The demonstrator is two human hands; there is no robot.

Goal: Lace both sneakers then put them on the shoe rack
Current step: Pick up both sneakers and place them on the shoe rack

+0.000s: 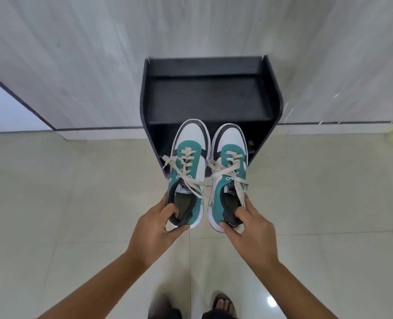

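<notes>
**Laced pair held before the rack**

The black shoe rack (pixel 210 97) stands against the wall, its top shelf bare. In front of it, above the tiled floor (pixel 52 203), the left hand (pixel 158 229) has its fingers (pixel 173 209) clamped on the heel of the left sneaker (pixel 188 162); the right hand (pixel 248 231) clamps the right sneaker (pixel 229 166) likewise. Both are teal, white and grey, toes pointing at the rack, cream laces (pixel 191 178) threaded, ends loose.

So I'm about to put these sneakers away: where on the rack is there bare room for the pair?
The top shelf of the black wooden shoe rack is bare from side wall to side wall. The lower shelf is mostly hidden behind the teal-and-white laced sneakers, held by the left hand and right hand.
</notes>
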